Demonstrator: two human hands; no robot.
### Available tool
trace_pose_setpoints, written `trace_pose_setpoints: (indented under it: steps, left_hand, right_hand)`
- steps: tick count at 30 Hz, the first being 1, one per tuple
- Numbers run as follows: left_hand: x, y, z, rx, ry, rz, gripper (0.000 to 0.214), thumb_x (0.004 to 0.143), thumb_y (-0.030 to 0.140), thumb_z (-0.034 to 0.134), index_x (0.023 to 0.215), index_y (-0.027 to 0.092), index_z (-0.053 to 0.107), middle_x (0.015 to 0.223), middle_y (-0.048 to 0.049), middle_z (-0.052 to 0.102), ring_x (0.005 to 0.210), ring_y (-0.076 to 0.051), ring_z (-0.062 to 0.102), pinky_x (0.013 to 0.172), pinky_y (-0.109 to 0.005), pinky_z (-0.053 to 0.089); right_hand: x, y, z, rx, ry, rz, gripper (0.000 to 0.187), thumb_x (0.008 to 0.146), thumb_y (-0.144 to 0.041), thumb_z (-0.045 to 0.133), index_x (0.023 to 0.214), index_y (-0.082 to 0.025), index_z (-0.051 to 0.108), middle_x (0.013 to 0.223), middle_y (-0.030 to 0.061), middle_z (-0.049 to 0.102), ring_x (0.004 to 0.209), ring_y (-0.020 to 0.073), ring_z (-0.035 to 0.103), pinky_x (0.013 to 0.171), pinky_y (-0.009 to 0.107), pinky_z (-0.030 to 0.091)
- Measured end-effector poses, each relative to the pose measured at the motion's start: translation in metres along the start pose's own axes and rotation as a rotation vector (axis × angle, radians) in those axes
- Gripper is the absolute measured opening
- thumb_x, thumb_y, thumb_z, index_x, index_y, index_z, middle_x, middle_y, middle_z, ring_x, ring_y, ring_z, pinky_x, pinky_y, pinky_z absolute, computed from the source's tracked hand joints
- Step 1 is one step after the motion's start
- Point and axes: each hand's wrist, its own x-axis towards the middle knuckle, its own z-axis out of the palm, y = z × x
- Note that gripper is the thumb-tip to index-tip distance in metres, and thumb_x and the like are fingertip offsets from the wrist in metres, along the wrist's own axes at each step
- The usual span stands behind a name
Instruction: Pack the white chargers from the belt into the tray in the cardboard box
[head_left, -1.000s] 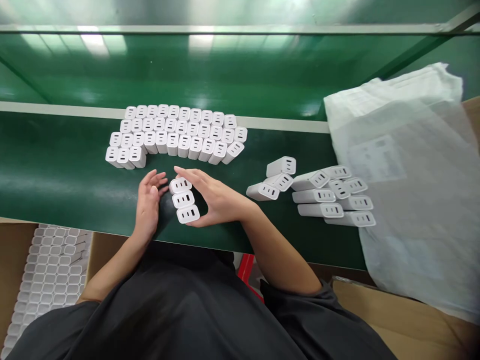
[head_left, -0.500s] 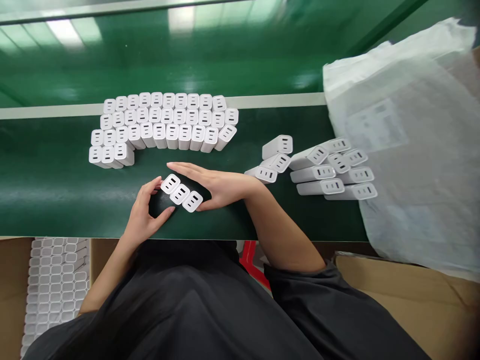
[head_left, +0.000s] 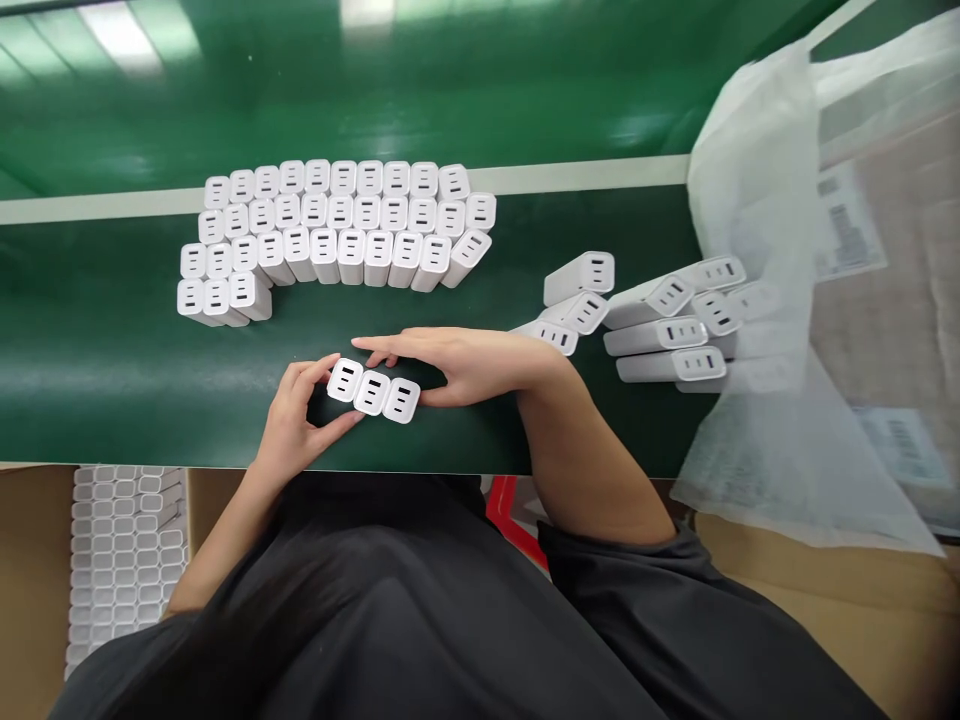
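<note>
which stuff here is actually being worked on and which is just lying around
In use: row of three white chargers, squeezed between left hand and right hand; likely the upright charger block and the loose charger pile.
Lying about: plastic bag; tray of chargers.

Small white matt-plastic charger blocks (head_left: 373, 390) — smooth-faced — on a glossy green worktop (head_left: 112, 370); thin translucent crinkled plastic bag (head_left: 787, 300) at the right edge.

White chargers (head_left: 373, 391), dark port slots; green belt (head_left: 112, 380); translucent white bag (head_left: 787, 300); black clothing (head_left: 390, 620).
</note>
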Motion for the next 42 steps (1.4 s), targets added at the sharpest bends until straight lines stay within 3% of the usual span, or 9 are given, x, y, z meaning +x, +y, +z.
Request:
trace_pose_setpoints:
  steps: [15, 34, 38, 42]
  left_hand:
    - [0.001, -0.003, 0.001, -0.008, 0.021, 0.027, 0.050, 0.085, 0.037, 0.075, 0.128, 0.026, 0.052, 0.107, -0.0039, 0.061, 0.093, -0.017, 0.059, 0.081, -0.031, 0.051]
    - [0.000, -0.003, 0.000, -0.010, 0.018, 0.031, 0.046, 0.086, 0.037, 0.073, 0.125, 0.026, 0.052, 0.109, -0.0043, 0.061, 0.092, -0.017, 0.060, 0.082, -0.033, 0.053]
    - [-0.001, 0.002, 0.000, 0.048, 0.026, 0.073, 0.069, 0.081, 0.047, 0.077, 0.137, 0.026, 0.044, 0.128, -0.0116, 0.053, 0.113, -0.025, 0.057, 0.091, -0.040, 0.054]
    - [-0.001, 0.023, 0.010, 0.245, 0.054, 0.108, 0.096, 0.072, 0.065, 0.077, 0.147, 0.024, 0.034, 0.146, -0.0198, 0.040, 0.130, -0.036, 0.048, 0.101, -0.050, 0.049]
  right_hand:
    - [0.000, 0.001, -0.002, -0.017, -0.091, 0.007, 0.068, 0.090, -0.023, 0.055, 0.155, -0.025, 0.036, 0.135, 0.0054, 0.062, 0.122, 0.0229, 0.055, 0.103, 0.039, 0.046]
    - [0.000, 0.002, -0.001, -0.030, -0.080, -0.004, 0.067, 0.088, -0.020, 0.056, 0.153, -0.026, 0.039, 0.137, 0.0046, 0.061, 0.122, 0.0230, 0.055, 0.103, 0.040, 0.047]
    - [0.000, 0.001, -0.001, -0.030, -0.067, 0.014, 0.066, 0.089, -0.021, 0.056, 0.153, -0.024, 0.040, 0.133, 0.0062, 0.063, 0.123, 0.0226, 0.056, 0.105, 0.039, 0.046]
    - [0.000, 0.001, -0.001, -0.028, -0.052, 0.032, 0.067, 0.087, -0.022, 0.057, 0.152, -0.023, 0.039, 0.124, 0.0076, 0.065, 0.116, 0.0222, 0.059, 0.100, 0.037, 0.048]
